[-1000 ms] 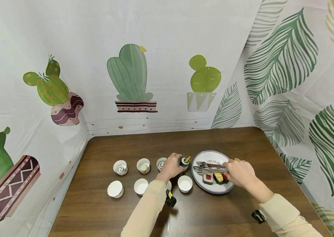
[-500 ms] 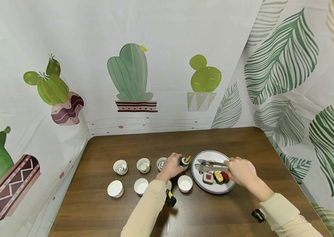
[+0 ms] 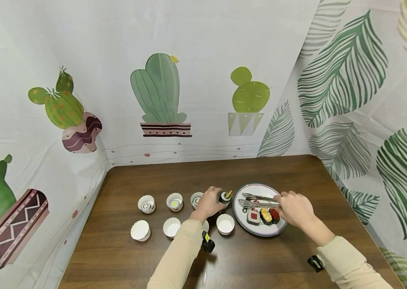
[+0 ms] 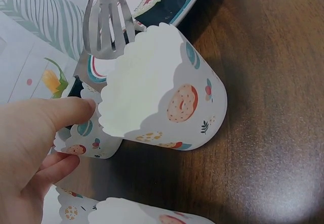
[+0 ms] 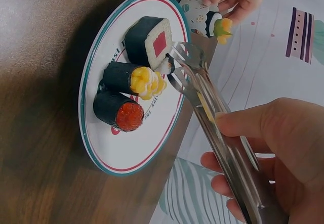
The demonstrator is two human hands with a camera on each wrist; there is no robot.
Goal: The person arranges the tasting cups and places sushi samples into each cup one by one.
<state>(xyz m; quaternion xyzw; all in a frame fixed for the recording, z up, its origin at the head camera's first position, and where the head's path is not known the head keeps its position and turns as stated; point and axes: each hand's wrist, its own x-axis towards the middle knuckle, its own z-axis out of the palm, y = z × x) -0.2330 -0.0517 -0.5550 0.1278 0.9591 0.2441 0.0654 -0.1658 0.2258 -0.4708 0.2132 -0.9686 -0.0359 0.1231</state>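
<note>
White paper shapes the empty front cup [image 3: 225, 224] near me on the tabletop [image 3: 261, 257]. My right fingers [image 5: 221, 184] grasp steel tongs [image 5: 228, 158], parted tips just beside a small roll [image 5: 166, 65] on the plate [image 5: 147, 143]; contact I cannot tell. Farther off, my left fingers [image 4: 59, 171] pinch a filled cup [image 4: 98, 145], a yellow-topped roll [image 5: 223, 24] inside. I judge this the pick-up step; next calls for an even squeeze on that small roll, then a steady lift.

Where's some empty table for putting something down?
On the brown wooden table: the strip between the scalloped white paper cups and the cactus-printed white cloth; or front left, between the cups and the beige left sleeve. Crowded: around the left hand, among the cups beside the round white plate.
</note>
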